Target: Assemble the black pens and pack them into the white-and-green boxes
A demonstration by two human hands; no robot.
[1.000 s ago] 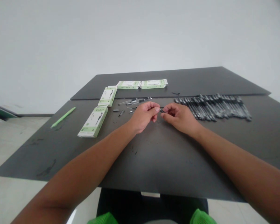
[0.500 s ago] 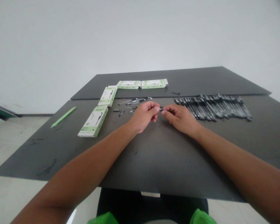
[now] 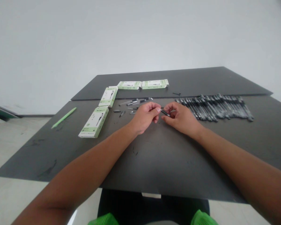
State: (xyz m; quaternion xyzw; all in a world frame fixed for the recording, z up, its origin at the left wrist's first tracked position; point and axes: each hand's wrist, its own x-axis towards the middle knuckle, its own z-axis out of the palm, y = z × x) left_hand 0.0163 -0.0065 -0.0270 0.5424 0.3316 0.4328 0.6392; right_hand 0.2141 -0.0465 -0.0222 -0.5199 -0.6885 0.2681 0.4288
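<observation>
Above the table's middle, a short dark pen part (image 3: pixel 165 112) with a pale glint spans the gap between my hands. Its left end meets the thumb and fingertips of my left hand (image 3: pixel 146 116), which is closed in a pinch. My right hand (image 3: pixel 179 118) has its thumb and fingers around the other end, and the palm side hides the rest. Behind my left hand lie several clear pen barrels with black grips (image 3: pixel 138 101). Small black pen pieces (image 3: pixel 122 113) are scattered left of it. A long row of clear and black pens (image 3: pixel 215 107) lies right of my right hand.
Several green and white pen boxes (image 3: pixel 95 122) form a bent line at the left and back. A light green pen (image 3: pixel 64 117) lies at the far left. One small black piece (image 3: pixel 176 93) rests near the seam of the dark table (image 3: pixel 164 162).
My right thumb and fingers have parted and shifted slightly, so more of the dark pen part shows between the hands. My left hand keeps its pinch in nearly the same place.
</observation>
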